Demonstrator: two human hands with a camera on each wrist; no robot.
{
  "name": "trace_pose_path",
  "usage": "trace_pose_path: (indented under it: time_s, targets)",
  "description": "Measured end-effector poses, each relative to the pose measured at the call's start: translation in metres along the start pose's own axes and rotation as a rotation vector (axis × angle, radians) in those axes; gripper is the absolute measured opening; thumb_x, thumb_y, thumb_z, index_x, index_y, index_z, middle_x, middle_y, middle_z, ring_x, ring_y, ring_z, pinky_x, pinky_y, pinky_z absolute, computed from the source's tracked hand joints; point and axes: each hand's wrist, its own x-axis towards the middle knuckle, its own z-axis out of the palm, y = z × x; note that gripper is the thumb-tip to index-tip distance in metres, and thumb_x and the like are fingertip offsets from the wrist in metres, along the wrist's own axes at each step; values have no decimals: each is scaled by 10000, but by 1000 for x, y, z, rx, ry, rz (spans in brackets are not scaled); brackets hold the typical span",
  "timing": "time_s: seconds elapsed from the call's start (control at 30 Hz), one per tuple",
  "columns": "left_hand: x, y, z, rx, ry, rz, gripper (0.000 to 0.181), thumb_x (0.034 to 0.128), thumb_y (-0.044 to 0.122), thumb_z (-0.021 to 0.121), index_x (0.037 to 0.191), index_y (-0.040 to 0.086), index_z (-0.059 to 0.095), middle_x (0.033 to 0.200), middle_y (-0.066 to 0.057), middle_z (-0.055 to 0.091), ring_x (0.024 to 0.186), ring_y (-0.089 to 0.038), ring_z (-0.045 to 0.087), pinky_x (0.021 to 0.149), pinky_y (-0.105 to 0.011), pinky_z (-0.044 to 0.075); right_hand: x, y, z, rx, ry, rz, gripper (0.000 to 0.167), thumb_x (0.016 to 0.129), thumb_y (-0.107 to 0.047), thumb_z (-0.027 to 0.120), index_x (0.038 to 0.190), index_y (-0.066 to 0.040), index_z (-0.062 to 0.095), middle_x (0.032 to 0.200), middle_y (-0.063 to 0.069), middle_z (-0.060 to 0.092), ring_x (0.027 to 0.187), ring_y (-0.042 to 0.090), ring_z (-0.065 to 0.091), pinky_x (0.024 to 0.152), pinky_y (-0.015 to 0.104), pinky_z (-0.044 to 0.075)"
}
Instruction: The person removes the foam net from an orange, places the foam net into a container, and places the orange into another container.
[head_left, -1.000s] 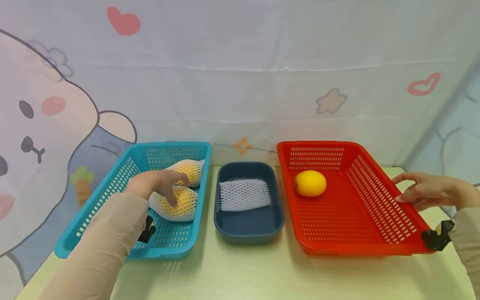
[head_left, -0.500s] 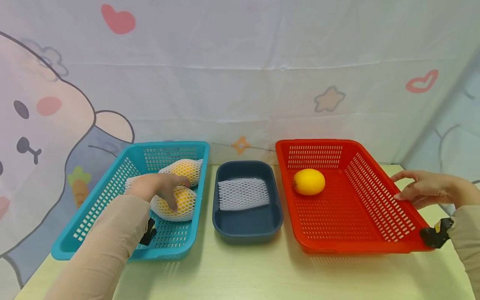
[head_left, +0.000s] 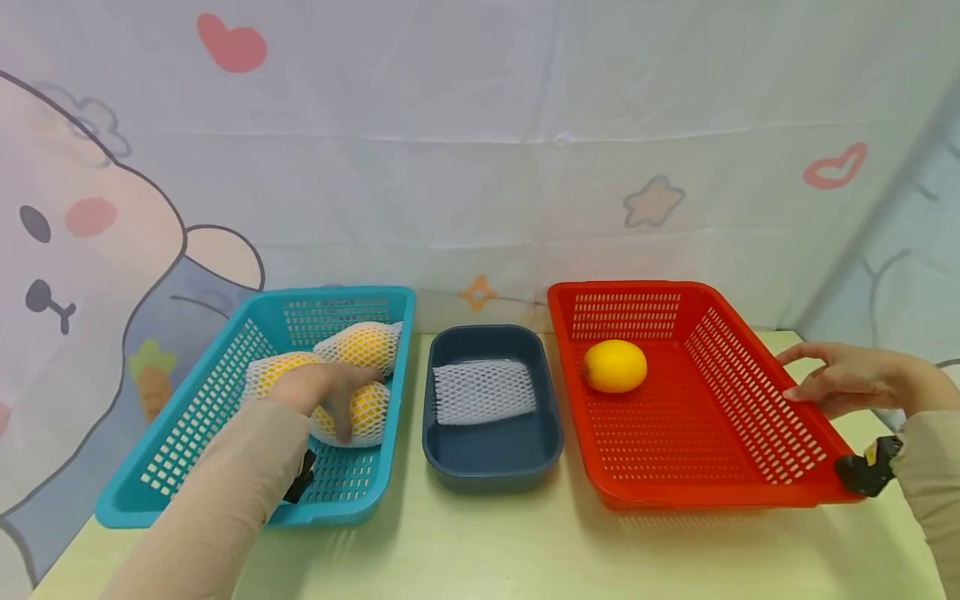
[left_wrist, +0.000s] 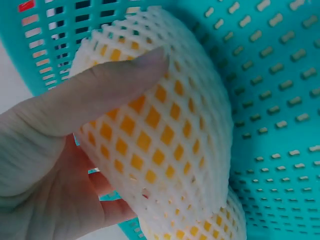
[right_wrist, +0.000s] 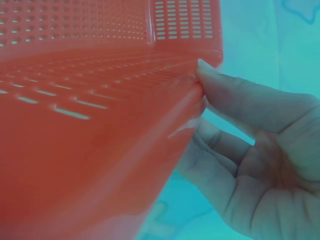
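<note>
My left hand (head_left: 322, 390) reaches into the teal basket (head_left: 406, 367) and holds a yellow fruit in a white foam net (left_wrist: 150, 135). In the left wrist view the thumb (left_wrist: 100, 95) lies over the net, while the other fingers go partly out of sight behind the fruit. Two more netted yellow fruits (head_left: 365, 343) lie beside it, touching or nearly so. At the right, my right hand (head_left: 858, 379) pinches the side rim of the red basket (right_wrist: 165, 125), thumb on the rim and fingers beneath. An unwrapped yellow fruit (head_left: 615, 367) lies at that basket's left.
Between the baskets stands a dark blue tray (head_left: 491, 479) with a flat white foam net (head_left: 486, 392) in it. All three containers are on a pale yellow-green table (head_left: 495, 550). A printed cloth (head_left: 450, 167) hangs behind them.
My left hand has come lower and slightly right over the fruits, baring more of the left netted one. The right hand stays at the red rim. The head view has shifted a little.
</note>
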Motion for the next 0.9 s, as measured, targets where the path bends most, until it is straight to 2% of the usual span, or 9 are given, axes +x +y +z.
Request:
trace_pose_path:
  time_s: [0.17,0.33,0.47,0.57,0.77,0.9]
  targets:
    - [6,1,3,23,17,-10,967,595,69,861,1415,112,348,1413,-214,367,1279,-431,335,949,-543,370,0,2,0,11,5,3,630,910,-37,561,1328,100,112,1008,143,610,894,337,619,819,485,491]
    - [8,0,5,21,29,-1,962,576,36,863,1395,118,365,1397,-238,367,1274,-439,333,942,-539,378,-1,1,1,-10,18,8,651,905,-37,569,1337,96,100,1006,145,611,890,332,618,810,474,499]
    - [7,-1,6,30,45,34,942,570,36,864,1378,106,384,1373,-216,410,1254,-423,372,924,-535,394,-1,0,1,-19,15,11,650,905,-40,570,1337,93,103,1003,145,609,889,331,618,810,470,499]
    - [7,-1,6,24,45,50,944,569,33,863,1379,94,381,1367,-203,426,1242,-412,394,913,-526,407,-2,0,0,-8,-3,4,617,908,-36,564,1322,93,125,1004,149,608,890,334,618,814,473,497]
    - [10,-2,6,26,34,37,966,555,6,859,1381,112,370,1371,-202,407,1253,-406,372,913,-522,409,-5,-2,-3,-2,-46,-9,560,921,-38,542,1303,87,152,1019,148,596,900,334,615,828,462,493]
    - [9,-3,7,55,31,47,936,550,15,863,1352,128,395,1333,-198,431,1219,-397,402,894,-524,418,-5,-4,-1,-7,-34,9,579,916,-43,551,1313,75,146,1015,146,590,900,328,613,831,457,493]
